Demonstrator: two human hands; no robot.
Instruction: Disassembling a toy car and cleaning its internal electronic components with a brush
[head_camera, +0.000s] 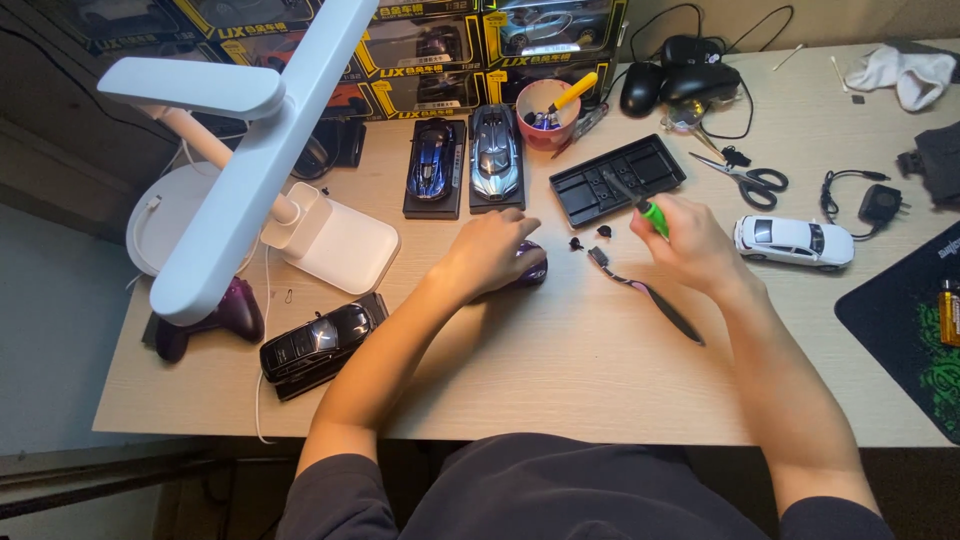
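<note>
My left hand (490, 250) lies over a small purple model car (530, 268) in the middle of the wooden desk (560, 370), covering most of it. My right hand (690, 240) grips a green-handled screwdriver (650, 212) with its tip pointing up-left toward a black plastic base tray (615, 180). Small black parts (590, 240) lie between the hands. A dark strip with a pink section (650, 295) runs from below them toward my right wrist.
Two blue model cars on black bases (465, 160) stand behind my left hand, a black model car (320, 345) at the left, a white one (795, 240) at the right. A white desk lamp (260, 150) overhangs the left. Pink cup (545, 115), scissors (745, 178), mice (680, 80), mouse mat (910, 330).
</note>
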